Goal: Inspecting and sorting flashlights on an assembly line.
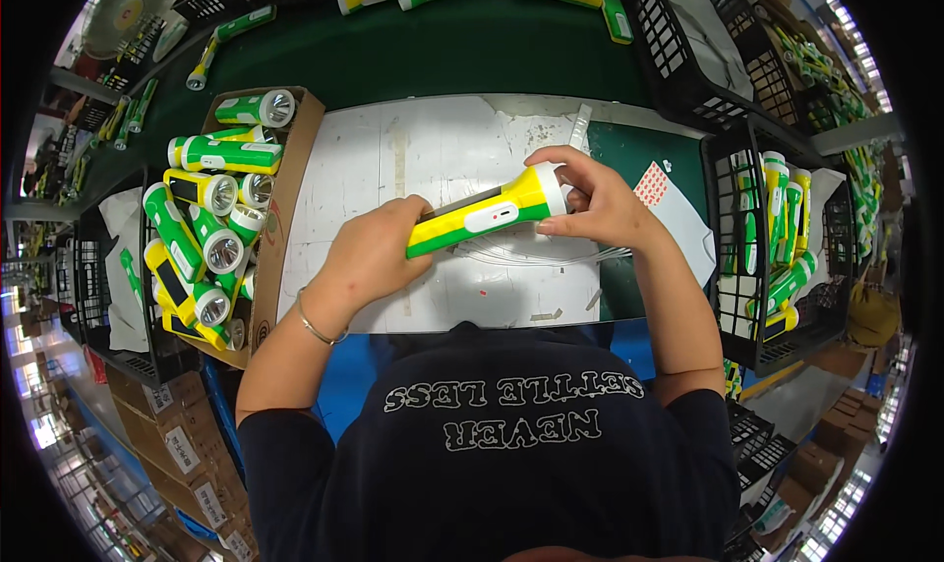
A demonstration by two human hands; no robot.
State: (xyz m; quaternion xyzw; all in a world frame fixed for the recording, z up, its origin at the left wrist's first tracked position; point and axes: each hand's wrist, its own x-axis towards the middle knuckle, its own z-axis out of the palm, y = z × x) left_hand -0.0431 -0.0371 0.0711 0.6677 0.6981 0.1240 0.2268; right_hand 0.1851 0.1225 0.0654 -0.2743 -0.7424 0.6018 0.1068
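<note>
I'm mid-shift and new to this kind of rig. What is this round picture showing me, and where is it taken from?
There is no machine here: a person works with two bare hands. The single view comes from a wide fisheye camera on their head, looking down, so edges bend; picture left is their left.

The left hand grips the handle of a green-and-yellow flashlight; the right hand has thumb and fingers around its white lamp end.

Below it is a white work surface with thin white wires. At left, a cardboard box holds more flashlights; at right, so does a black basket.
</note>
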